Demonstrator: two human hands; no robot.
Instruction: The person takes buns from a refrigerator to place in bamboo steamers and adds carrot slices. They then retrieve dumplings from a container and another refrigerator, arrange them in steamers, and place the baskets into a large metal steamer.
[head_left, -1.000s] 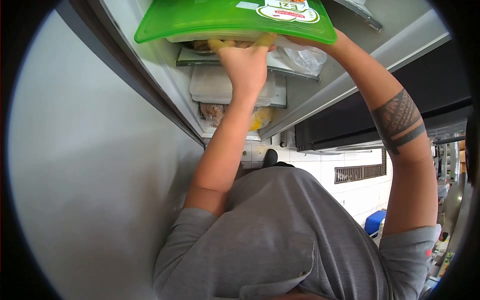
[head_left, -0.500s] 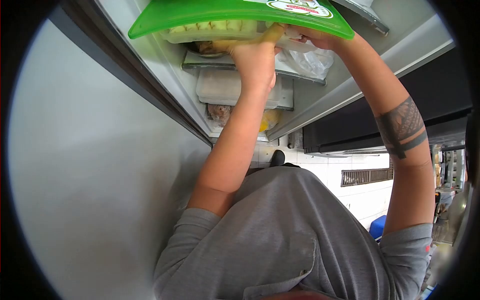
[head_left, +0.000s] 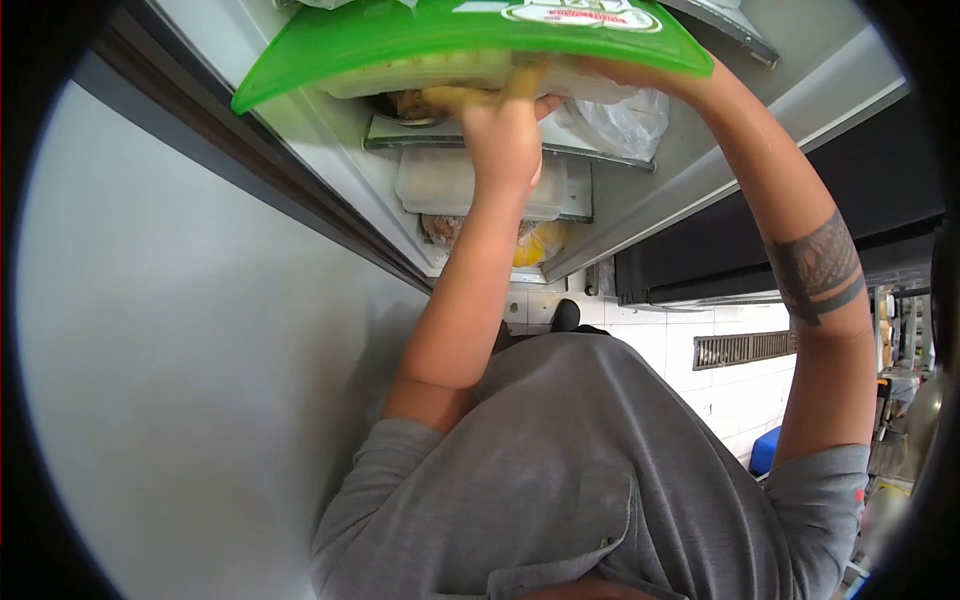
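A translucent plastic container (head_left: 350,88) with rows of pale food sits inside the refrigerator, under a wide green lid (head_left: 400,48) that bears a white and red label. My left hand (head_left: 498,130) is at the container's front, thumb up against its wall and fingers reaching left under its bottom, gripping it. My right hand (head_left: 645,76) reaches beneath the right side of the lid, close to the container; the lid hides its fingers. Below my left hand, a shelf (head_left: 590,148) holds a clear plastic bag (head_left: 630,125) and a dark bowl (head_left: 392,112) of brownish food.
A lower shelf carries a lidded translucent box (head_left: 430,180). Bagged food with a yellow part (head_left: 540,243) lies at the bottom. The refrigerator door (head_left: 180,350) stands on the left, a black appliance (head_left: 700,250) on the right. A drain grate (head_left: 745,349) is in the tiled floor.
The green lid's left end has come down and left, covering more of the container. My left hand has shifted slightly down and left; my right fingers have gone out of sight.
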